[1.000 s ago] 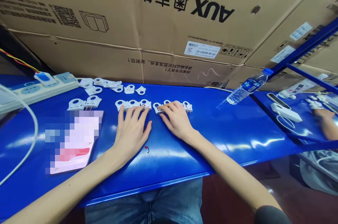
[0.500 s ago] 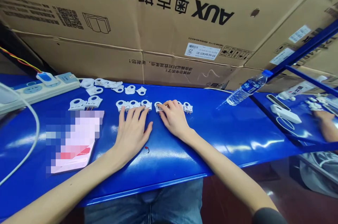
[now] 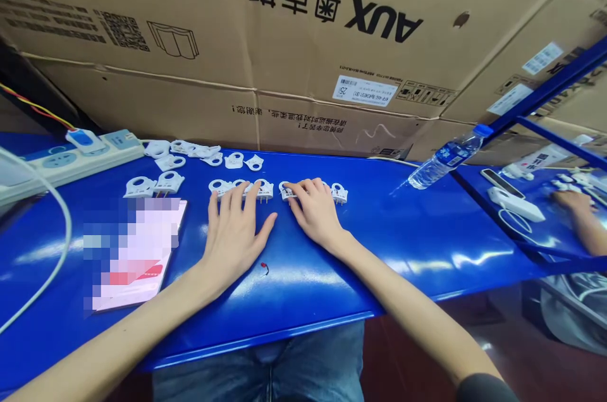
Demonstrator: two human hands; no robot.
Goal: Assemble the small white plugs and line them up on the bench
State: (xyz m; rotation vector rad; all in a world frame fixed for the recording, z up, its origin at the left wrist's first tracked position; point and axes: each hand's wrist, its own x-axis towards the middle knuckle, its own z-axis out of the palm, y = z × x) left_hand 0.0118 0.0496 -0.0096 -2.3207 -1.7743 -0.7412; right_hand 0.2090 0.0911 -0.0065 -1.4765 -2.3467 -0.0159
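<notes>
White plugs (image 3: 265,194) lined up at both hands' fingertips — left hand (image 3: 231,234) open, right hand (image 3: 318,215) open, fingers bent. Rows look near straight; loose white pieces (image 3: 234,164) beyond left hand — not lined up.

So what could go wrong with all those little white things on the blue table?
A few things, maybe. The fingers of the left hand and right hand rest on the rows of white pieces, so a push could knock them crooked. The tiny red piece lies loose near the left thumb and might get brushed away. The bottle is tilted, so a bump could topple it.
</notes>
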